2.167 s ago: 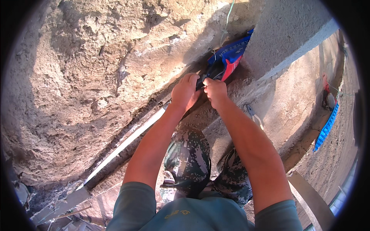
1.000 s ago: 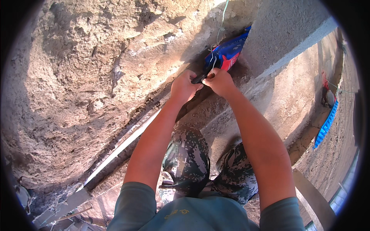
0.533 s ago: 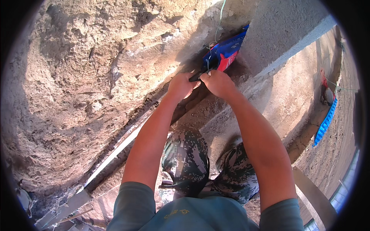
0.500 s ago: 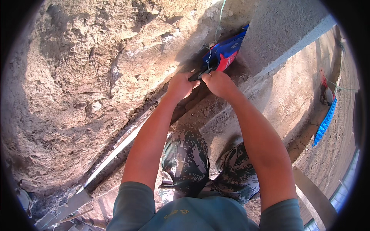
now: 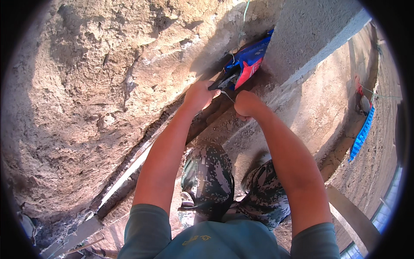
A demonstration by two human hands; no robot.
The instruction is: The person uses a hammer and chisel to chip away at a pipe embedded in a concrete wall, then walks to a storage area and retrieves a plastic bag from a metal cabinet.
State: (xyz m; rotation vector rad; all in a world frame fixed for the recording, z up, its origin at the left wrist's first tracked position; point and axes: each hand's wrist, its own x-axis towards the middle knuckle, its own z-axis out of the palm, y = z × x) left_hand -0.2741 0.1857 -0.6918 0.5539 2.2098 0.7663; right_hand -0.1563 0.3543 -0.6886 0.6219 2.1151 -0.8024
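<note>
While our left hand (image 5: pixel 200 96) grips the black strip (image 5: pixel 219 83), our curled right hand (image 5: pixel 248 105) holds the string (image 5: pixel 227 96) | strip's long axis: up-right, toward the blue-and-red bag (image 5: pixel 253 53) just ahead of us | left hand nearer the strip

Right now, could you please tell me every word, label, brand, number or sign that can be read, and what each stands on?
None can be read clearly.
Blue-and-red plastic: pale markings, too small and blurred.
Teal shirt: a small yellow mark, too small to make out.
</note>
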